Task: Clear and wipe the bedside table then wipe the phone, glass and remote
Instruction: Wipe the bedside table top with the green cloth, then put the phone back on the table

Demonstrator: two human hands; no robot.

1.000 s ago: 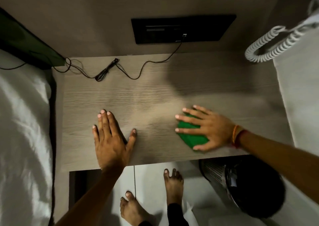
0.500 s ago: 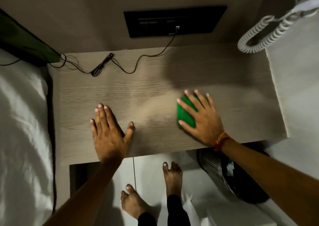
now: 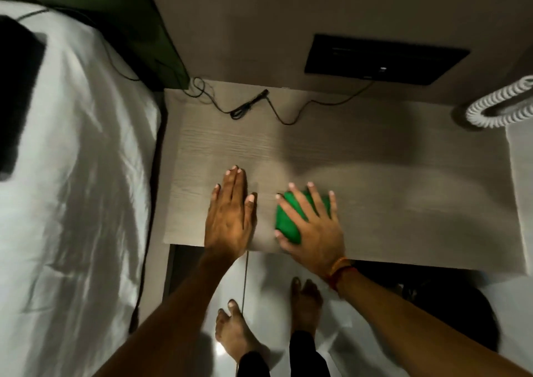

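Observation:
The wooden bedside table [image 3: 403,189] has a bare top apart from a thin black cable [image 3: 248,108] lying along its back edge. My left hand [image 3: 230,218] lies flat on the table near the front edge, fingers together, holding nothing. Just to its right, my right hand [image 3: 314,232] presses a folded green cloth [image 3: 285,224] onto the wood with fingers spread. The phone body, glass and remote are not in view.
A bed with white sheets [image 3: 72,203] borders the table's left side, with a black object [image 3: 14,94] on it. A black wall panel [image 3: 383,59] sits behind the table. A white coiled phone cord [image 3: 496,108] hangs at the right. A dark bin [image 3: 455,319] stands below.
My right hand has slid the green cloth leftward, close to my left hand. The left hand has stayed flat in place. My view has turned left, showing more of the bed.

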